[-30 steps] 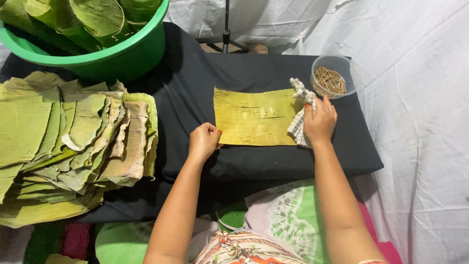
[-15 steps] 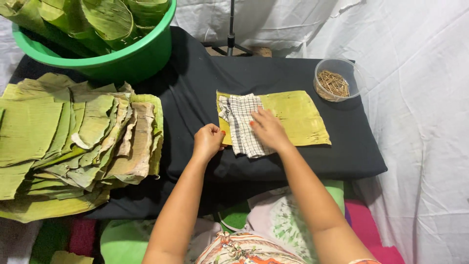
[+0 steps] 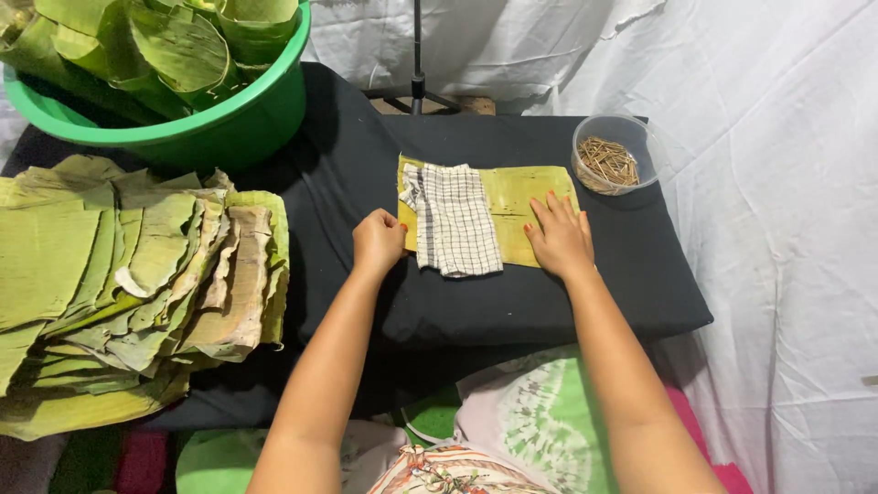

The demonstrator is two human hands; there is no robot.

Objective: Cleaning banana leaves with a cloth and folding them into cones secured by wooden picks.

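A white cloth (image 3: 777,229) hangs all around and covers the right side; it is wrinkled and soft. On it sits a flat black cushion (image 3: 549,302) with round edges. It carries most of the things.

At the far left corner of the cushion stands a big green tub (image 3: 229,123). Its top and left side are cut off by the picture. It is stuffed with curled green leaves (image 3: 174,46). Along the left edge lies a thick pile of flat leaves (image 3: 119,274). They are green, with dry brown torn edges. The pile is cut off at the left, so its full size cannot be seen.

Near the middle of the cushion, a bit toward the far edge, lies one flat yellow-green leaf sheet (image 3: 517,206). It is shaped like a rectangle. A white checked rag (image 3: 453,220) lies on its left half and hides that part. The rag hangs a little over the near edge of the leaf sheet.

The left hand (image 3: 377,242) is curled into a loose fist at the left end of the leaf sheet, right beside the rag. What its fingers pinch is hidden. The right hand (image 3: 560,236) lies flat and spread out on the right part of the leaf sheet, holding nothing.

At the far right corner sits a small clear round cup (image 3: 631,137). It is full of thin brown sticks (image 3: 608,163).
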